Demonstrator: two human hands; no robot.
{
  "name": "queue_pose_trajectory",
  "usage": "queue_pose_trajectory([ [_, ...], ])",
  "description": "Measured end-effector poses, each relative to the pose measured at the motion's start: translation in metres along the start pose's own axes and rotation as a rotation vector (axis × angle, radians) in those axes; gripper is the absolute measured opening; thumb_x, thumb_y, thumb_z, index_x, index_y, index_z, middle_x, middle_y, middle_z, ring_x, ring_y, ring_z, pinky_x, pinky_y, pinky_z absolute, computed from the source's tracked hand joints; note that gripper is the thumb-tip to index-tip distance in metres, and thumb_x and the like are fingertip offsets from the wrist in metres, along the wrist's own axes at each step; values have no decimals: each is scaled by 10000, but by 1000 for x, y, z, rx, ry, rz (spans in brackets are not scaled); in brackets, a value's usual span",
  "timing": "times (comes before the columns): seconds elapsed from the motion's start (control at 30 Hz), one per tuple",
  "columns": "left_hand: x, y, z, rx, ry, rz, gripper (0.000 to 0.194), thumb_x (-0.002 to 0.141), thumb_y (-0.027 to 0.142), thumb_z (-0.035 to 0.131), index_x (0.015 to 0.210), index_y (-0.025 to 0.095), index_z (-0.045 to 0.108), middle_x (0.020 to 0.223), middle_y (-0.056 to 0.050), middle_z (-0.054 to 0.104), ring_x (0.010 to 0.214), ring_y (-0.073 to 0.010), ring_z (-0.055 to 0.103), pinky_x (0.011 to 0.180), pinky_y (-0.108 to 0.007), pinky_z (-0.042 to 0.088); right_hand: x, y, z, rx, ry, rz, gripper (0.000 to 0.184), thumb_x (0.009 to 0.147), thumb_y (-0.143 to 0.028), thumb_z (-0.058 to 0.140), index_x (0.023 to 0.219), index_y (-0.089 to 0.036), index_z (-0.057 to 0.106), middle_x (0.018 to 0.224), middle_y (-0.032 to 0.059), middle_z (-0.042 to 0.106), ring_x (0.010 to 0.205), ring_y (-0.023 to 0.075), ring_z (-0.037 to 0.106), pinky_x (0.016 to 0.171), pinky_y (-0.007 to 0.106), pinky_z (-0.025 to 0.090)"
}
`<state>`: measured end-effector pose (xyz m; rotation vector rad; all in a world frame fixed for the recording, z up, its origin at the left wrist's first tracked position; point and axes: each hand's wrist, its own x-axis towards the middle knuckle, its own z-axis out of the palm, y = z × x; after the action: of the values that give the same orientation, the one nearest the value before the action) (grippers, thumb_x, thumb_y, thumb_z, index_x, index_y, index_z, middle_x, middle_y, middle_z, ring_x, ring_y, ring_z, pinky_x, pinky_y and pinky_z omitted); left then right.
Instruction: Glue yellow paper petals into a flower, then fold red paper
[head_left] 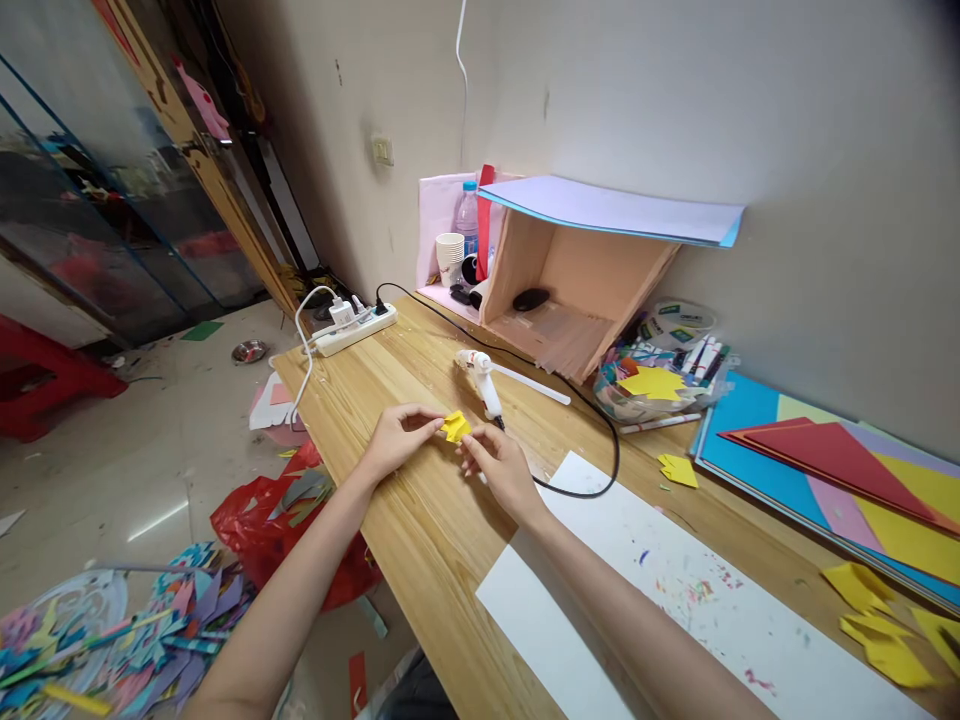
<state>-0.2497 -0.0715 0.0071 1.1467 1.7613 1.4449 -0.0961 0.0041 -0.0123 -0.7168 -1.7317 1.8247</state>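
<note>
Fingers of my left hand (pixel 401 440): thumb and index pinch the near-left side of the yellow piece (pixel 455 427), a small folded shape held just above the desk (pixel 420 520). Fingers of my right hand (pixel 504 470): thumb and index pinch its right side, the others loosely curled below. The two hands face each other, fingertips nearly meeting at the piece.

Left forearm (pixel 300 580): rising obliquely from the lower left, over the desk's edge. Right forearm (pixel 622 605): slanting in from the lower right, across the white sheet (pixel 675 570); whether it touches the sheet, I cannot tell.

Just beyond my fingers: the glue gun (pixel 478 375), with a black cord (pixel 616 450) looping to their right. Farther beyond: the open box (pixel 600 260). To the far left of my fingers: the power strip (pixel 356 335), near the desk's corner. To their right: the tub (pixel 611 400) of markers, a loose yellow cutout (pixel 677 470) and the stacked coloured paper (pixel 742 400). Below and left of them, beside the desk: the red bag (pixel 255 520).
</note>
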Motion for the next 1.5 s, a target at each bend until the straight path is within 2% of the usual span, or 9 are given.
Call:
queue_pose_trajectory([
  [0.27, 2, -3, 3, -36, 58, -47, 276, 617, 378, 706, 699, 123, 639, 680, -35, 662, 609, -131, 599, 601, -232, 484, -2, 4, -1, -59, -27, -45, 250, 791, -423, 513, 775, -176, 544, 729, 11, 608, 541, 109, 566, 551, 258, 481],
  [0.43, 2, -5, 5, -117, 49, -49, 343, 575, 349, 743, 795, 124, 607, 702, -25, 634, 630, -122, 592, 600, -232, 492, -2, 5, -1, -97, -49, -65, 213, 806, -389, 496, 766, -184, 538, 726, 3, 607, 543, 109, 563, 561, 254, 471],
  [0.57, 2, -3, 4, -104, -17, -67, 367, 607, 348, 721, 878, 119, 630, 730, -37, 641, 656, -121, 588, 630, -230, 484, -2, 5, -1, -129, -48, -66, 190, 809, -365, 491, 770, -187, 540, 736, 3, 610, 549, 111, 564, 568, 255, 466],
  [0.8, 0, 0, 3, -90, -144, -75, 279, 676, 387, 654, 731, 113, 653, 706, -41, 657, 624, -122, 576, 609, -223, 461, -3, 4, -1, -164, -44, -75, 186, 822, -360, 472, 782, -193, 544, 748, 0, 620, 562, 112, 568, 586, 258, 463],
  [1.17, -1, 3, 2, -72, -119, -56, 253, 651, 361, 677, 676, 112, 637, 679, -37, 654, 618, -121, 579, 621, -223, 457, -4, 3, 0, -155, -23, -68, 262, 827, -431, 453, 799, -188, 548, 743, 13, 618, 577, 118, 564, 587, 261, 466],
  [1.33, -3, 2, 5, -70, -194, -75, 264, 653, 361, 675, 682, 103, 625, 638, -30, 630, 562, -104, 554, 569, -217, 446, -3, 1, 0, -76, -13, -50, 310, 823, -470, 443, 805, -176, 542, 653, -1, 580, 561, 118, 552, 570, 256, 470],
  [1.5, -5, 5, 8, 2, -253, -85, 282, 665, 374, 662, 702, 96, 638, 632, -37, 627, 545, -102, 542, 552, -220, 436, -1, 6, -2, -97, -11, -49, 280, 765, -443, 539, 814, -168, 544, 733, 24, 605, 599, 124, 563, 555, 253, 474],
])
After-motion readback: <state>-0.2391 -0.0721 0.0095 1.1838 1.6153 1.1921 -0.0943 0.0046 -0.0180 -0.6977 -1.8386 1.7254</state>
